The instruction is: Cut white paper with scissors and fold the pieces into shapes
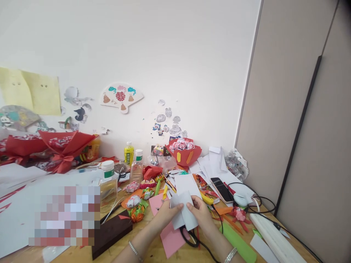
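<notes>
On wall behind both hands, fan cutout (121,96) with red "囍" character.

Matt white folded paper sheet (184,213) sits low centre of the frame, over a smooth matt pink paper sheet (170,237). The light wooden surface (156,254) looks dully varnished. Right of centre, a black glass-fronted phone (222,189) is glossy (it reflects light); left of centre, a clear plastic bottle (136,166) shines.

Both hands (183,213) pinch folded white paper (184,215) above cluttered table (153,254).
</notes>
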Demonstrator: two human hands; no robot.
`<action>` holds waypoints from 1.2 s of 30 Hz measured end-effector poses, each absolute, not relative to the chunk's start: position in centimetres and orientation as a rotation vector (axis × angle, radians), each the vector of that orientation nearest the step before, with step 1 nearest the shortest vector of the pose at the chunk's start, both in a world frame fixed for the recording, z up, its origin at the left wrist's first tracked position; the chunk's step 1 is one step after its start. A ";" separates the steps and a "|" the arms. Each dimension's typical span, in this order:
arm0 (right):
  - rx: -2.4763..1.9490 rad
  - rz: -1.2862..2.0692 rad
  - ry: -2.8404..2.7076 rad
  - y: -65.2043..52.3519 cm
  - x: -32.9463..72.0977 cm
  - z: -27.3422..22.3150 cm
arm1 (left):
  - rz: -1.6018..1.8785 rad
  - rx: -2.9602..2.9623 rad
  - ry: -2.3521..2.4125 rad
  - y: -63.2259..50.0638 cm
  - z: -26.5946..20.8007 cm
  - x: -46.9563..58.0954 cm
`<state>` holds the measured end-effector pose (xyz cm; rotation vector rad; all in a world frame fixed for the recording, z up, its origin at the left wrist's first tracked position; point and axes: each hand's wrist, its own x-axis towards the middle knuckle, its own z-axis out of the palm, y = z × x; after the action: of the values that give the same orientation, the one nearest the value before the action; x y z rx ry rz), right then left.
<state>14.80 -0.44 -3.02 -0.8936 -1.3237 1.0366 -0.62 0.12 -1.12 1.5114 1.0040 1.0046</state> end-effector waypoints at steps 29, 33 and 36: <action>-0.868 1.097 -1.286 -0.7 14.7 -2.8 | 1.054 1.412 1.056 0.8 -1.2 -1.0; -0.898 1.060 -1.307 -0.5 14.6 -2.9 | 1.078 1.476 1.112 1.0 -1.5 -1.1; -0.946 1.007 -1.327 -0.4 14.6 -3.1 | 1.083 1.505 1.149 1.0 -1.5 -1.1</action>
<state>14.63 -0.44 -3.09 -0.9463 -1.3272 1.0068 -1.12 0.96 -1.52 1.5053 1.1493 1.0826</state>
